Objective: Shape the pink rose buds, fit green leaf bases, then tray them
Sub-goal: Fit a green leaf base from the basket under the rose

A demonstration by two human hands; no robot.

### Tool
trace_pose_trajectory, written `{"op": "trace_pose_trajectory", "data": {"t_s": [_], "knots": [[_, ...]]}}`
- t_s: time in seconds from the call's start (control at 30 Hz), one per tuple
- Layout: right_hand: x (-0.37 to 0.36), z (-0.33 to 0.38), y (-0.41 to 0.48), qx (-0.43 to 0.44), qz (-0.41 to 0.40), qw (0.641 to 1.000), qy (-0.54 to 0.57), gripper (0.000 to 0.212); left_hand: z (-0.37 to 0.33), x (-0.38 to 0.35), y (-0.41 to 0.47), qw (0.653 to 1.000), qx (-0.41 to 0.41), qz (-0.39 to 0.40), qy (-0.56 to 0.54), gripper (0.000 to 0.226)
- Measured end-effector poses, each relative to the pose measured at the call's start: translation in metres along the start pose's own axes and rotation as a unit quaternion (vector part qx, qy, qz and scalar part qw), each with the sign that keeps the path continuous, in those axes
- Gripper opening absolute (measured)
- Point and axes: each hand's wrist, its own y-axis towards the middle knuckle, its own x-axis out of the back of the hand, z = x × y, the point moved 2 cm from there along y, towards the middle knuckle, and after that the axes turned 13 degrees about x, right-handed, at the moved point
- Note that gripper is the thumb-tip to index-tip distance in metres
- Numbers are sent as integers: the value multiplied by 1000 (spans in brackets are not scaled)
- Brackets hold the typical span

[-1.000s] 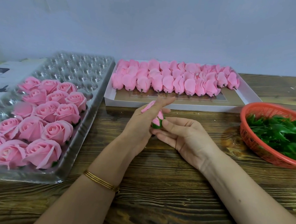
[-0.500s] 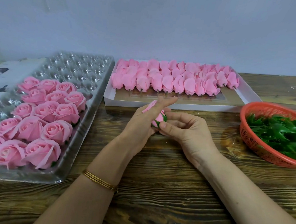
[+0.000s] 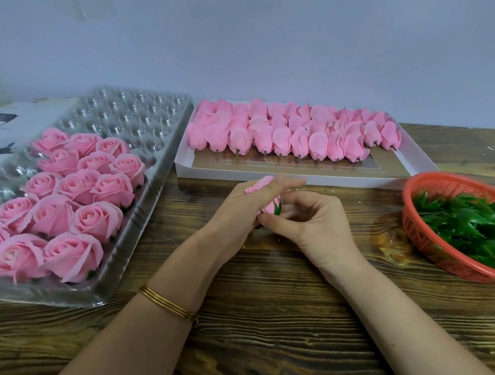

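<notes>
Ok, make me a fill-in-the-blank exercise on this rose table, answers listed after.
1. The basket at the right holds a heap of green ____.
2. The left hand and right hand hold one rose bud that already has a ____ base on it.
3. The gold bracelet is on the ____ wrist.
4. The far cups of the clear tray hold ____ roses.

Missing words: leaves; green; left; no

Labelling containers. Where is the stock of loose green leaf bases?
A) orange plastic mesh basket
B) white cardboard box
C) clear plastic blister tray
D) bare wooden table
A: the green leaf bases lie heaped in the orange plastic mesh basket at the right; the white cardboard box holds only pink buds.
</notes>
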Motion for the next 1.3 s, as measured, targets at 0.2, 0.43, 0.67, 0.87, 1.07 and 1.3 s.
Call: {"op": "trace_pose_trajectory", "data": {"t_s": [0.2, 0.43, 0.67, 0.87, 1.07, 1.3], "knots": [[-2, -4, 0, 12, -18, 999, -29, 16, 3, 2, 3, 1000, 22, -8, -10, 37], [-1, -3, 2, 27, -34, 998, -42, 19, 4, 3, 3, 999, 9, -33, -24, 40], [4, -6, 4, 19, -101, 994, -46, 19, 8, -3, 4, 994, 25, -53, -87, 53], [3, -6, 4, 35, -84, 995, -30, 23, 9, -8, 3, 994, 22, -20, -106, 22], [2, -6, 3, 34, -41, 999, -1, 34, 5, -7, 1, 996, 15, 9, -89, 16], [3, -8, 3, -3, 13, 996, 86, 31, 4, -3, 1, 998, 22, 36, -44, 29]]}}
